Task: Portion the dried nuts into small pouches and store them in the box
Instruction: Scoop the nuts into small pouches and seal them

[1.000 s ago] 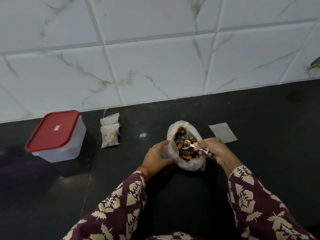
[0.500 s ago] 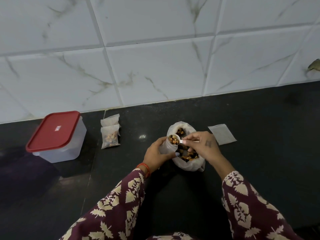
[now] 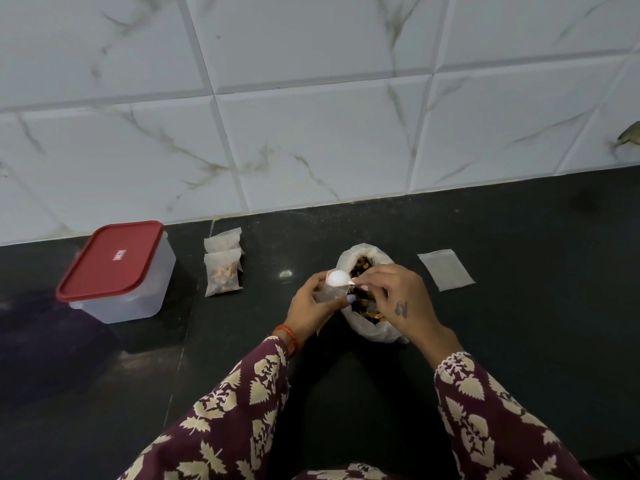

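A big white bag of dried nuts stands open on the black counter. My left hand grips a small clear pouch beside the bag's left side. My right hand pinches the handle of a white plastic spoon, whose bowl is turned face down over the pouch mouth. Two filled pouches lie to the left. An empty flat pouch lies to the right. The clear storage box with a red lid stands shut at the far left.
A white marble-tiled wall rises behind the counter. A small brownish object shows at the right edge on the wall. My patterned maroon sleeves fill the lower part of the view.
The spoon went from scooping in the big bag to the pouch mouth with nuts in it, and is now tipped over, its white back facing up. The left hand stayed put.
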Demonstrator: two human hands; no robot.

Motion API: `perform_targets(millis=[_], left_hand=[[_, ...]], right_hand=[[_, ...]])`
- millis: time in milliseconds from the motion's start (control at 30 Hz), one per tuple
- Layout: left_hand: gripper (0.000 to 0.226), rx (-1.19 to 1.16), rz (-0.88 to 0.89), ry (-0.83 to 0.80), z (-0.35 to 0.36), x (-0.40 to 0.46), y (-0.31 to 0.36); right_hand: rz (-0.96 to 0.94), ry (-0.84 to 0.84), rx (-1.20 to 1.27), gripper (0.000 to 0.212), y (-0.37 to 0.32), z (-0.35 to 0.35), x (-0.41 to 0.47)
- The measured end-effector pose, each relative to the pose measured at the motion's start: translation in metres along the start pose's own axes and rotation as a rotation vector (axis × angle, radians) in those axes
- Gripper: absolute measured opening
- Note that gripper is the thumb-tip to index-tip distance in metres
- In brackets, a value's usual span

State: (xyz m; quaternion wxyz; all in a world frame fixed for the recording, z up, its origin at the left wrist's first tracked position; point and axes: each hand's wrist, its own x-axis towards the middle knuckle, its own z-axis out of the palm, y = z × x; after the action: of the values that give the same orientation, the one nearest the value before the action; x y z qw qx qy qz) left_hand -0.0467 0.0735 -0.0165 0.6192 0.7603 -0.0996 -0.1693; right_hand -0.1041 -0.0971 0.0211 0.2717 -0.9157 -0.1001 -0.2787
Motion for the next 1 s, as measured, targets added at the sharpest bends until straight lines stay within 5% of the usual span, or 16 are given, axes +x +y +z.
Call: perform_targets(millis=[533,767,1000], left_hand=[[0.069,-0.063,0.034,0.012,-0.002,-0.001,0.0],[0.07,-0.056,0.069,0.014,-0.004,-0.004,-0.001],[0.061,0.118,0.079,-0.007,-0.005,-0.01,-0.011]], right_hand=[[0.111,0.011,0.148,0.021,0.001,0.002,0.005],[0.63,0.166,0.428,0.019,0.015,-0.006,0.004],[0.68,-0.151,-0.029,0.022,0.026,0.004,0.0]])
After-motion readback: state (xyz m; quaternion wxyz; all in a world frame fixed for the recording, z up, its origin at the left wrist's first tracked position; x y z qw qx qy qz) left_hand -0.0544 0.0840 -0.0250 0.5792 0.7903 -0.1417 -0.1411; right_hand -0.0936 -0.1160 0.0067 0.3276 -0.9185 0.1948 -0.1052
